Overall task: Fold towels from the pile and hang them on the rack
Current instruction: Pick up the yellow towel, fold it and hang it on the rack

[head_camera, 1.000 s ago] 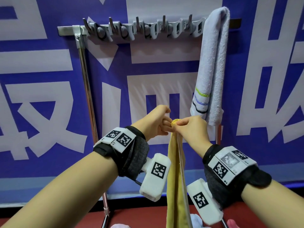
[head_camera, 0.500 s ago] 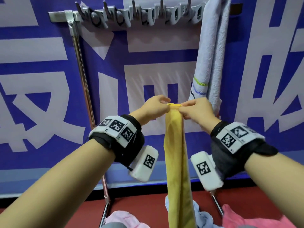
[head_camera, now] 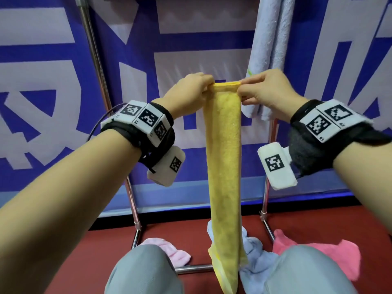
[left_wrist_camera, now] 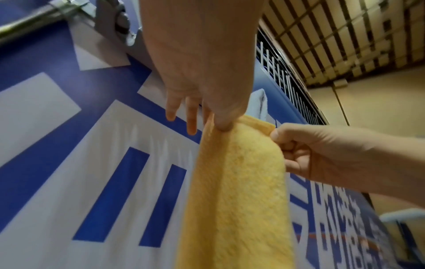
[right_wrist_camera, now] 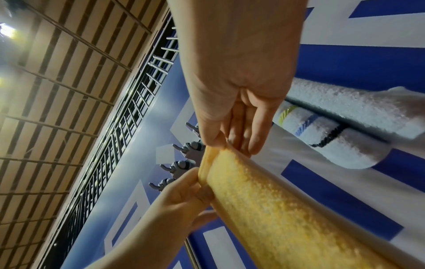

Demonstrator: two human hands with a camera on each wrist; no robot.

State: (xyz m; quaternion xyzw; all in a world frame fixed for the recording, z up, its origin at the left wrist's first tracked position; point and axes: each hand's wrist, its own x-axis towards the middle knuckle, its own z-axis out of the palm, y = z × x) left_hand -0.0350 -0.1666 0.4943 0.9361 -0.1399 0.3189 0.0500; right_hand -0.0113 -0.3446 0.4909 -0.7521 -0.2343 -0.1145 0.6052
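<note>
A yellow towel (head_camera: 224, 149), folded lengthwise into a narrow strip, hangs straight down in front of me. My left hand (head_camera: 192, 92) pinches its top left corner and my right hand (head_camera: 265, 90) pinches its top right corner, stretching the top edge flat between them. The left wrist view shows the thumb of the left hand (left_wrist_camera: 220, 116) pressed on the yellow towel (left_wrist_camera: 236, 191). The right hand (right_wrist_camera: 232, 134) grips the yellow towel (right_wrist_camera: 276, 209) at its end in the right wrist view. The strip's lower end reaches the pile on the floor. The rack's top bar is out of the head view.
A pale blue-white towel (head_camera: 273, 45) hangs on the rack to the right. Metal rack posts (head_camera: 99, 81) stand left and right, with a base bar (head_camera: 194, 269) on the red floor. A pink towel (head_camera: 314, 253), a light pink one (head_camera: 171, 252) and a blue one (head_camera: 254, 257) lie by my knees.
My hands have moved apart, spreading the yellow towel's top edge from a bunched point to a flat width. The view has tilted down, so the rack's hooks have left the frame.
</note>
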